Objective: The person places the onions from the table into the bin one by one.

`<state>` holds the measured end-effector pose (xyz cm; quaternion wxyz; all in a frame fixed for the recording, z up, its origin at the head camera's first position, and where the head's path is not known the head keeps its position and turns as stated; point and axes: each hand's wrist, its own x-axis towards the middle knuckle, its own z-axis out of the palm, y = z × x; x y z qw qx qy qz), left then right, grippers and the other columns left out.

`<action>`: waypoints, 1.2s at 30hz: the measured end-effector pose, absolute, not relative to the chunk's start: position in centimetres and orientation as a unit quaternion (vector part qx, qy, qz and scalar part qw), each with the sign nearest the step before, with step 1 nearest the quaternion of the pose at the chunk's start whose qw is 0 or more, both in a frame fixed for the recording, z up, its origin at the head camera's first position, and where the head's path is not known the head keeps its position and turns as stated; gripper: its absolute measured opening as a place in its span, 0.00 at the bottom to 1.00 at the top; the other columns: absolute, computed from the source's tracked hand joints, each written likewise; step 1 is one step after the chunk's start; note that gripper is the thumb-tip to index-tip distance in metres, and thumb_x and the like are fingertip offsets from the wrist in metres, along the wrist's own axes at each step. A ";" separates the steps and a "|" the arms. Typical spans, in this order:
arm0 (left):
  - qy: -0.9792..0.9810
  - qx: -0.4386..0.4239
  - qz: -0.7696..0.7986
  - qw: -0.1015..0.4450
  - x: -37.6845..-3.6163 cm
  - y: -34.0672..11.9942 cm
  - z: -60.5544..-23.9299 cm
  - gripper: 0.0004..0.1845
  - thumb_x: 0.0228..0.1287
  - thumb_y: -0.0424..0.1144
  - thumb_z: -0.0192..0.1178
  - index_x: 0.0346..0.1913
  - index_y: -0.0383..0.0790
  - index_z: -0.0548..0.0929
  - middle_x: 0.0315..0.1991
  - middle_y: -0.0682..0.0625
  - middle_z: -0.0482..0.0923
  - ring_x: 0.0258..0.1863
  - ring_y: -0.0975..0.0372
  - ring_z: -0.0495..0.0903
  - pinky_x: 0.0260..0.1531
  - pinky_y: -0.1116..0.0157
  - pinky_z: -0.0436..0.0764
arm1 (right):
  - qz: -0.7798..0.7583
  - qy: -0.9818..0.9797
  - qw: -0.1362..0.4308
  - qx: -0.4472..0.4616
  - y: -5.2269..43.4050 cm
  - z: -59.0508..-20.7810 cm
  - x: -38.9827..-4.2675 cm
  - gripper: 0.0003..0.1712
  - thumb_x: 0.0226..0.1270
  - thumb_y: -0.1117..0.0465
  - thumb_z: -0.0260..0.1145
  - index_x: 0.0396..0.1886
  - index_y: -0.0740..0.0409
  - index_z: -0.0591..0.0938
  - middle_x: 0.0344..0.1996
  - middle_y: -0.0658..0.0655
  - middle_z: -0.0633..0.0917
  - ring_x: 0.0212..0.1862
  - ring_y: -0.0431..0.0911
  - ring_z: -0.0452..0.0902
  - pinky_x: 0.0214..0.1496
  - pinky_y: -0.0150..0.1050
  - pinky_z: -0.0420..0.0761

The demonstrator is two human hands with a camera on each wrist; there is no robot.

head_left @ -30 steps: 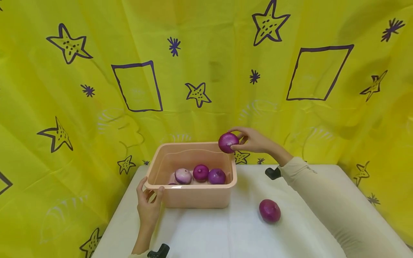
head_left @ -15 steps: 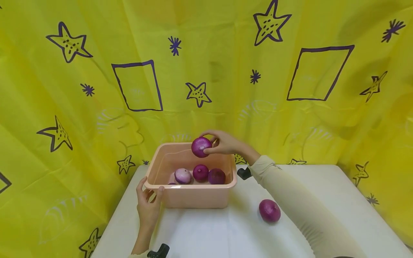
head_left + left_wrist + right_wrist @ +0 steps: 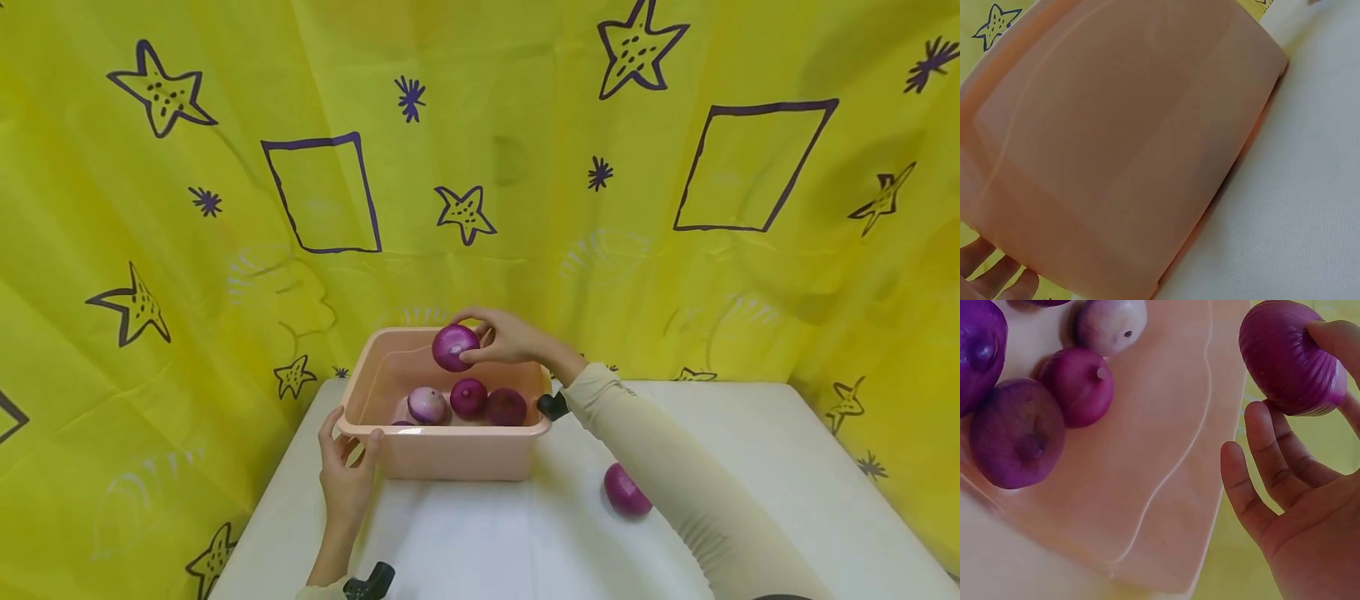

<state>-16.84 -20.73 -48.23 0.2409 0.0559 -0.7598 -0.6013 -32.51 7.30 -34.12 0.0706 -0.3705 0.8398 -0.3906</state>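
Note:
A purple onion (image 3: 455, 347) is pinched between the thumb and fingers of my right hand (image 3: 504, 337), held over the back part of a peach plastic bin (image 3: 457, 457). In the right wrist view that onion (image 3: 1285, 356) hangs beside the bin's wall, apart from the others. Several onions lie on the bin's floor, among them a pale one (image 3: 427, 405) and a dark purple one (image 3: 506, 407). My left hand (image 3: 348, 479) grips the bin's front left corner, thumb on the front rim. The left wrist view shows its fingertips (image 3: 1021, 287) against the bin's side.
Another purple onion (image 3: 626, 490) lies on the white table (image 3: 465, 542), right of the bin and partly behind my right sleeve. A yellow curtain (image 3: 510, 150) with drawn stars hangs right behind the table.
My right hand has carried the onion leftward from the bin's back right corner to over its inside, slightly lower. The left hand keeps its grip on the corner.

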 end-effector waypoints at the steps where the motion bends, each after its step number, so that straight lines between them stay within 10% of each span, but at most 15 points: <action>1: -0.760 0.054 -0.602 0.241 -16.8 -20.7 -48.2 0.39 0.72 0.45 0.66 0.78 0.52 0.57 0.76 0.38 0.62 0.68 0.39 0.71 0.60 0.47 0.75 | -0.391 0.839 0.071 -0.371 7.3 -34.1 -32.5 0.32 0.63 0.55 0.77 0.66 0.48 0.76 0.49 0.56 0.86 0.45 0.53 0.84 0.50 0.43 0.86; 15: -0.755 0.062 -0.611 0.232 -16.5 -20.6 -48.0 0.39 0.72 0.44 0.66 0.79 0.55 0.57 0.73 0.37 0.67 0.66 0.43 0.73 0.49 0.76 0.78 | -0.370 0.843 0.094 -0.379 7.4 -33.8 -32.2 0.42 0.68 0.55 0.73 0.78 0.50 0.66 0.71 0.69 0.71 0.67 0.68 0.72 0.68 0.65 0.73; 25: -0.760 0.059 -0.604 0.231 -16.5 -20.5 -48.0 0.39 0.72 0.44 0.65 0.79 0.54 0.56 0.74 0.37 0.65 0.67 0.41 0.72 0.54 0.62 0.78 | -0.381 0.843 0.084 -0.371 8.1 -33.8 -32.0 0.41 0.67 0.57 0.75 0.76 0.50 0.68 0.67 0.70 0.74 0.63 0.69 0.76 0.65 0.61 0.77; 36: -0.760 0.063 -0.603 0.234 -17.0 -20.8 -48.4 0.39 0.72 0.47 0.65 0.79 0.54 0.57 0.75 0.39 0.64 0.67 0.42 0.72 0.52 0.75 0.76 | -0.389 0.850 0.051 -0.352 12.8 -33.5 -30.3 0.41 0.64 0.54 0.77 0.75 0.49 0.71 0.63 0.64 0.78 0.58 0.60 0.80 0.60 0.60 0.81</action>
